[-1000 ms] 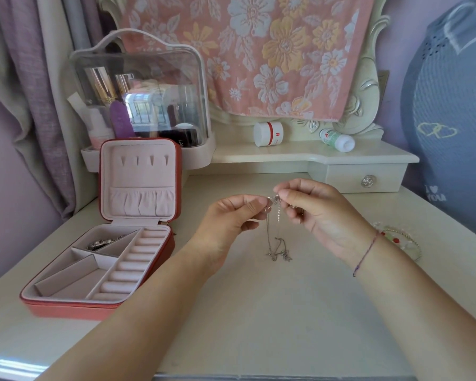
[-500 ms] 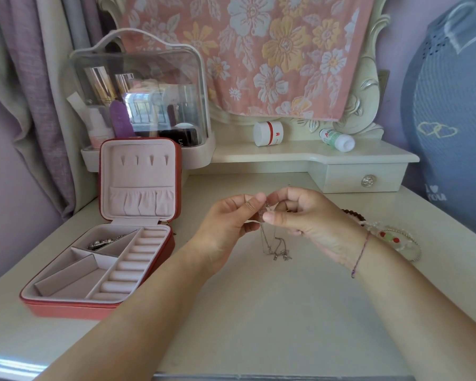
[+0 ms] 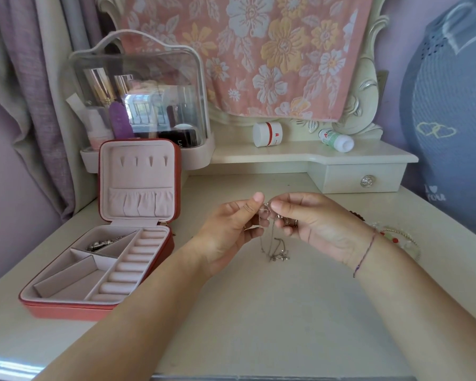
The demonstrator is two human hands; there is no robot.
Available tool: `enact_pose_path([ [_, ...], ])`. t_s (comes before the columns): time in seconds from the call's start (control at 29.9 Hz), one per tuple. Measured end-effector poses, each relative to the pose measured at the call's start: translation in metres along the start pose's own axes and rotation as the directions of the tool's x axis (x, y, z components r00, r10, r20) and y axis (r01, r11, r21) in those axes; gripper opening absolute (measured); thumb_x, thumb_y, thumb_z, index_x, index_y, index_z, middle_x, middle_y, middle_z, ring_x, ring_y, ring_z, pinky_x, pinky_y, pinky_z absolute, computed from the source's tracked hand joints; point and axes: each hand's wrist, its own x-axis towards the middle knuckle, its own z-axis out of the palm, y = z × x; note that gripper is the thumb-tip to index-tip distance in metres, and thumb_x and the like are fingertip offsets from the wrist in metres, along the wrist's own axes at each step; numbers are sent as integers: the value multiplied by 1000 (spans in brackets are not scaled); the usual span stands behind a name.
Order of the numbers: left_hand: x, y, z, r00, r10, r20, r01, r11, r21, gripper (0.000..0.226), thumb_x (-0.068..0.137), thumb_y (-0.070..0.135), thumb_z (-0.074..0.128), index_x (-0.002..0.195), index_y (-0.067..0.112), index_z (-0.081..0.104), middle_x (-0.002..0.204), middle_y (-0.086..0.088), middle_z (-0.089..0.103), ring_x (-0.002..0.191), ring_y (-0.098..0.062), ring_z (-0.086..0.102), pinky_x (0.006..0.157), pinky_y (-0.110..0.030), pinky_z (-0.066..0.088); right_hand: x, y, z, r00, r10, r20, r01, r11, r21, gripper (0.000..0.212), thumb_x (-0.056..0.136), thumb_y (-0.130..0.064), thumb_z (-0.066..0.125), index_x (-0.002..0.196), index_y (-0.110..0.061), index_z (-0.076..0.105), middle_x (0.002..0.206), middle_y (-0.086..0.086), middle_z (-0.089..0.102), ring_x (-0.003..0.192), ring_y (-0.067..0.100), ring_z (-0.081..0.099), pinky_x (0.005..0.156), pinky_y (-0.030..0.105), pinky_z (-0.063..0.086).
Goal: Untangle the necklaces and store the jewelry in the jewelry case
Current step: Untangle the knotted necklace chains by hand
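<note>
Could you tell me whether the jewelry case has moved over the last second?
No. The jewelry case keeps its spot, its open lid standing just in front of the clear cosmetics box as before.

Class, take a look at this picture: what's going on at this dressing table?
A person pinches tangled silver necklaces between the left hand and right hand above the table, pendants dangling below. The red jewelry case lies open on the left, one silver piece in a back compartment. Beaded bracelets lie to the right, not yet stored.
</note>
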Motion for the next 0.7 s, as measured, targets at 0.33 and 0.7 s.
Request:
enact_pose_path([
  [0.33,-2,4,-1,989,-43,143,58,994,-97,14,80,24,54,71,17,64,92,-2,65,83,-10,59,77,-26,46,4,-2,-3,985,164,-44,-148,957,251,15,74,-20,66,79,-7,59,79,8,56,51,8,48,45,14,38],
  [0.7,0,8,-2,998,-61,29,68,926,-372,32,82,33,54,57,16,62,76,-4,69,83,-21,65,108,-40,36,0,-3,-2,958,253,133,-281,923,262,35,76,-46,60,58,-20,46,72,1,52,56,10,44,44,16,35],
])
